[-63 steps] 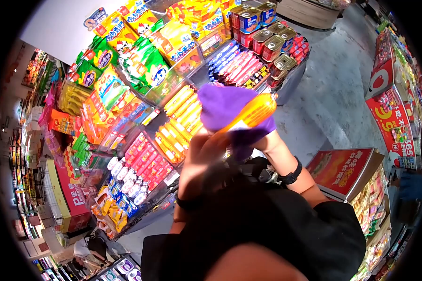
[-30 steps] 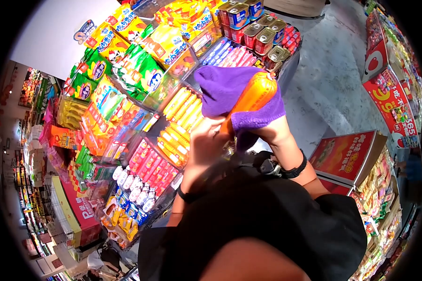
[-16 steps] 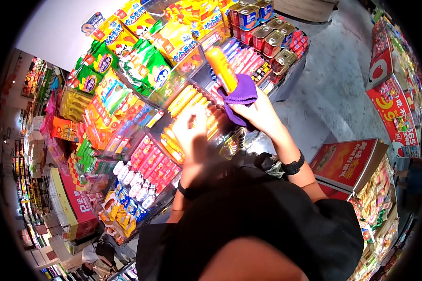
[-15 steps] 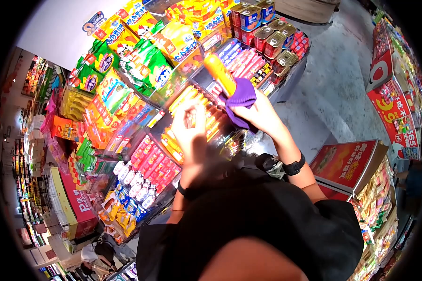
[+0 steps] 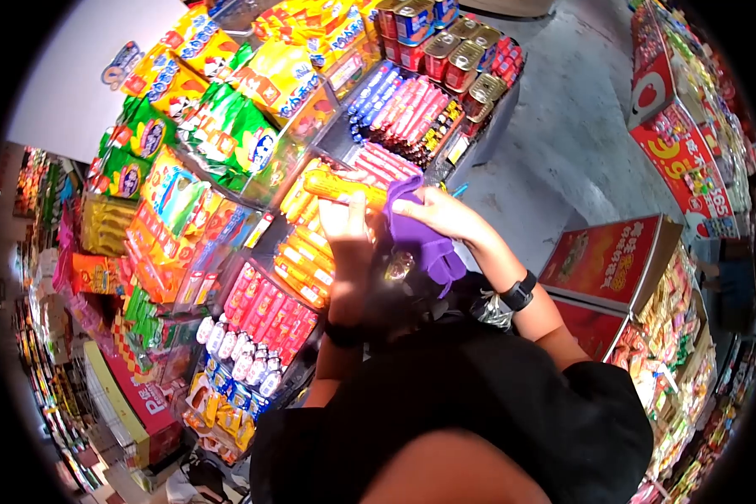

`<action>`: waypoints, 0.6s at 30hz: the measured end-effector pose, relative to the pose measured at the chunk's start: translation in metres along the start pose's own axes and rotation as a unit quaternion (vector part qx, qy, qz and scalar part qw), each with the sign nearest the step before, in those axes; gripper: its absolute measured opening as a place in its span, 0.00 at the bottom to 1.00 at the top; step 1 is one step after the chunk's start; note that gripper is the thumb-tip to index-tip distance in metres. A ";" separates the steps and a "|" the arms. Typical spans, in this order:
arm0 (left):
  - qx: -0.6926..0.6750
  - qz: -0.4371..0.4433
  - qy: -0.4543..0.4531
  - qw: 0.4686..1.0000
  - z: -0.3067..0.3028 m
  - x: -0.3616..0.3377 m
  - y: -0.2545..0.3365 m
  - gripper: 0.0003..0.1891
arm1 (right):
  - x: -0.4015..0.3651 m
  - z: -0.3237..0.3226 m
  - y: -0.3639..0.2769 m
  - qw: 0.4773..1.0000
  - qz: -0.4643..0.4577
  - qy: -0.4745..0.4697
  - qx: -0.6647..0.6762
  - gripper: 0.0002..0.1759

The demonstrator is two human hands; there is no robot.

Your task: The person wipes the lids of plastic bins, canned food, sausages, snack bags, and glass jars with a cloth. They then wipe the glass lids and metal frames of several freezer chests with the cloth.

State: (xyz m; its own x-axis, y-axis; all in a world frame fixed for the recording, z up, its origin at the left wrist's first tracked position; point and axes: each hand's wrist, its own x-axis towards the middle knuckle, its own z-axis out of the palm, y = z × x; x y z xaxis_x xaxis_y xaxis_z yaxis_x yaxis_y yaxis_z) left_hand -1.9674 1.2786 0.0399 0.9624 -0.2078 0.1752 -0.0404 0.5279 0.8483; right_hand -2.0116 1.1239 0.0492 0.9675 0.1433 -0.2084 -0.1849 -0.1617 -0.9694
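A yellow wrapped sausage (image 5: pixel 334 184) lies roughly level between my two hands, over the display. My left hand (image 5: pixel 349 220) is closed on its left part, thumb on the near side. My right hand (image 5: pixel 445 217) grips a purple cloth (image 5: pixel 428 244) that covers the sausage's right end; the cloth's loose part hangs below the fingers. Just beneath are bins of yellow sausages (image 5: pixel 298 202) and orange-wrapped sausages (image 5: pixel 305 267). Pink-wrapped sausages (image 5: pixel 384 165) lie beyond the cloth.
Bagged snacks (image 5: pixel 227 134) stack up at the back left. Canned meat (image 5: pixel 449 59) stands at the far end. Red packs (image 5: pixel 265 311) and small white bottles (image 5: pixel 235 353) fill the near-left bins. A red promotional box (image 5: pixel 601 260) stands to the right, beside grey floor (image 5: pixel 563 143).
The sausage has tipped from steep to nearly level and come down leftward. My left hand has taken hold of it. More purple cloth now hangs below my right hand. The view has shifted slightly.
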 end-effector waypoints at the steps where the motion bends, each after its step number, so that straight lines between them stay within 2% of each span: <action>1: 0.049 0.023 0.022 0.998 0.003 0.001 -0.003 0.16 | 0.004 -0.001 0.017 0.999 -0.021 0.021 0.036 0.20; 2: 0.046 0.044 0.037 0.997 0.010 0.002 -0.004 0.14 | 0.000 -0.007 0.030 0.998 0.017 0.024 0.055 0.19; 4: 0.161 0.050 -0.007 0.986 -0.010 0.013 -0.029 0.20 | -0.014 -0.019 0.025 0.993 0.048 0.022 0.107 0.18; 5: 0.225 0.045 -0.003 0.973 -0.014 0.013 -0.037 0.19 | -0.018 -0.027 0.030 0.994 0.055 0.015 0.097 0.18; 6: 0.297 0.024 0.009 0.955 -0.026 0.015 -0.053 0.18 | -0.020 -0.037 0.039 0.976 0.031 0.044 0.209 0.19; 7: 0.404 0.079 -0.006 0.911 -0.031 0.017 -0.059 0.18 | -0.021 -0.049 0.046 0.945 0.006 0.071 0.320 0.20; 8: 0.509 0.131 -0.021 0.850 -0.036 0.019 -0.064 0.19 | -0.024 -0.067 0.051 0.923 0.046 0.084 0.373 0.23; 9: 0.592 0.184 -0.026 0.784 -0.052 0.020 -0.082 0.20 | -0.020 -0.078 0.054 0.878 0.022 0.110 0.466 0.24; 10: 0.622 0.147 -0.027 0.769 -0.059 0.020 -0.090 0.21 | -0.014 -0.090 0.057 0.821 -0.004 0.133 0.555 0.25; 11: 0.650 0.109 -0.005 0.752 -0.071 0.020 -0.103 0.22 | -0.010 -0.106 0.062 0.798 -0.013 0.098 0.595 0.27; 12: 0.675 0.069 0.018 0.734 -0.078 0.019 -0.112 0.22 | -0.005 -0.119 0.066 0.798 -0.013 0.085 0.597 0.27; 13: 0.729 0.030 0.031 0.683 -0.071 0.018 -0.110 0.24 | -0.001 -0.134 0.070 0.782 -0.046 0.061 0.619 0.28; 14: 0.735 -0.015 0.063 0.675 -0.071 0.020 -0.117 0.30 | 0.005 -0.151 0.073 0.764 -0.083 0.036 0.639 0.28; 15: 0.754 -0.024 0.106 0.648 -0.060 0.025 -0.120 0.32 | 0.009 -0.169 0.081 0.762 -0.127 -0.005 0.635 0.28; 16: 0.772 -0.039 0.145 0.618 -0.048 0.029 -0.125 0.35 | 0.010 -0.186 0.090 0.760 -0.130 -0.003 0.637 0.26; 17: 0.777 -0.045 0.142 0.612 -0.038 0.037 -0.130 0.38 | 0.009 -0.206 0.099 0.738 -0.141 -0.013 0.660 0.25; 18: 0.777 -0.041 0.160 0.607 -0.012 0.048 -0.131 0.36 | 0.006 -0.226 0.111 0.712 -0.150 -0.022 0.685 0.24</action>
State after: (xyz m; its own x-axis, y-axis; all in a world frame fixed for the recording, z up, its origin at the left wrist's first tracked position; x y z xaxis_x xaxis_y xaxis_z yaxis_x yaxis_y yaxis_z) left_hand -1.9130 1.2096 -0.0696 0.9711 0.1208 0.2058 0.0454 -0.9401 0.3378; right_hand -1.9872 0.8861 -0.0307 0.9982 0.0062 0.0601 0.0049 0.9833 -0.1817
